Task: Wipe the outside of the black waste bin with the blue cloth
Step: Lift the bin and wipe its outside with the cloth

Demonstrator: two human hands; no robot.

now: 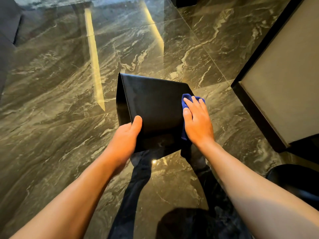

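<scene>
I see the bin (155, 107) held up off the marble floor (57, 94), tipped so one broad black side faces the camera, its bottom end pointing away. My left hand (126, 135) grips the near left edge of that side, thumb lying on top of the panel, the other fingers hidden underneath. My right hand (198, 121) lies flat with fingers spread, pressing the cloth (185, 100) against the bin's right edge; blue shows past the fingertips and along the thumb side, the rest sits under the palm. So the bin lies between the two hands, left hand at its near left corner, right hand further up on the right side. A beige wall panel with dark trim (279, 94) stands to the right, well apart from the bin. Dark trouser legs (138, 183) show below the bin.
</scene>
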